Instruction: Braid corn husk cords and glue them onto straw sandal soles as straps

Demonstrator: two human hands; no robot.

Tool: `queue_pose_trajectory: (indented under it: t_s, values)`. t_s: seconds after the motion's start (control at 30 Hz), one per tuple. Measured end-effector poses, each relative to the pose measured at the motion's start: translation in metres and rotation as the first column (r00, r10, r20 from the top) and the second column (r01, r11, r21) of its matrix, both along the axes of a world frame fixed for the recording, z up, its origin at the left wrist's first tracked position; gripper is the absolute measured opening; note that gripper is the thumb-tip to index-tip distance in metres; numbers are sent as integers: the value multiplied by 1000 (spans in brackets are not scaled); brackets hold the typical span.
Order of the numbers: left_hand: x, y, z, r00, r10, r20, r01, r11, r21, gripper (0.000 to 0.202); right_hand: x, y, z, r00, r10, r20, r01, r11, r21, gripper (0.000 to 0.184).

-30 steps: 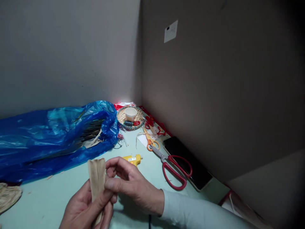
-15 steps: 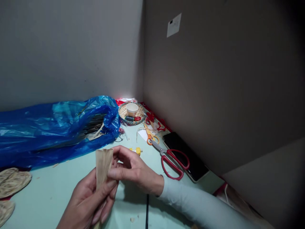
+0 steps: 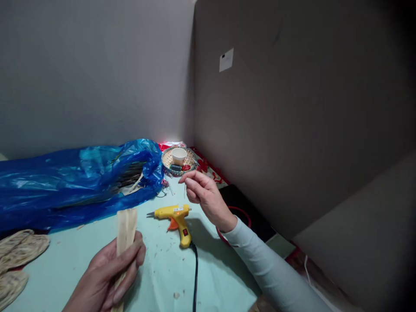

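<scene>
My left hand (image 3: 107, 277) is low at the front left, its fingers closed round a tan dried leaf strip (image 3: 126, 227) that stands upright out of the fist. My right hand (image 3: 204, 195) hovers over the pale green table (image 3: 156, 268) near the back corner, with its fingers loosely bent and apart and nothing visible in them. A yellow glue gun (image 3: 173, 214) lies on the table between the two hands, nozzle pointing left. Its black cable (image 3: 195, 277) runs toward me.
A blue plastic bag (image 3: 74, 182) with dark strips inside lies along the back left. A small woven basket (image 3: 169, 161) holding a white cup (image 3: 179, 155) sits in the corner. My right arm partly hides a black phone (image 3: 250, 214) and red scissors (image 3: 243, 211). Woven straw pieces (image 3: 19, 251) lie at the far left.
My right hand let go of the leaf strip and moved up and right toward the back corner. The left hand keeps the strip alone. The glue gun now shows in full.
</scene>
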State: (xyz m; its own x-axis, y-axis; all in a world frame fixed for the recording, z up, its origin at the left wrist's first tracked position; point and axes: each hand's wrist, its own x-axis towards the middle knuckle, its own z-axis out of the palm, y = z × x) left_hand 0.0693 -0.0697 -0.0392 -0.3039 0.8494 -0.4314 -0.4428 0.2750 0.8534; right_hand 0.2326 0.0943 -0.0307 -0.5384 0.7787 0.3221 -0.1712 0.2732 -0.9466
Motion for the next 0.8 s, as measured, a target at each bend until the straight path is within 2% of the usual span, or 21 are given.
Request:
queue_pose_trajectory:
  t_s: [0.07,0.13,0.2,0.3,0.4,0.5,0.67,0.8]
  values:
    - [0,-5,-1,1000,19,25,-18,1000,-18,43,4,-5,-5,986,-47,161,31,995,100,22]
    - [-2,-9,-3,999,11,45,-11,1000,-14,39,7,-15,-12,936,-110,334,41,977,208,16]
    - [-6,-11,-9,998,7,65,-7,1000,0,34,8,-26,-21,851,-181,492,32,955,296,15]
    - [-10,-12,-18,999,43,-4,-43,999,-23,38,6,-43,-31,710,-262,654,-9,925,380,26]
    - [-11,-11,-25,993,-10,-114,6,999,-39,39,3,-51,-36,616,-305,726,-52,904,424,28]
    - [-9,-8,-28,985,-77,-152,71,997,-42,36,2,-52,-38,571,-316,757,-75,899,431,31]
    - [-8,8,-39,963,-161,-217,155,987,-44,46,-2,-53,-39,547,-343,763,-72,889,452,36]
    - [-4,21,-48,944,-193,-267,187,981,-48,31,-6,-57,-40,556,-359,750,-60,882,467,38]
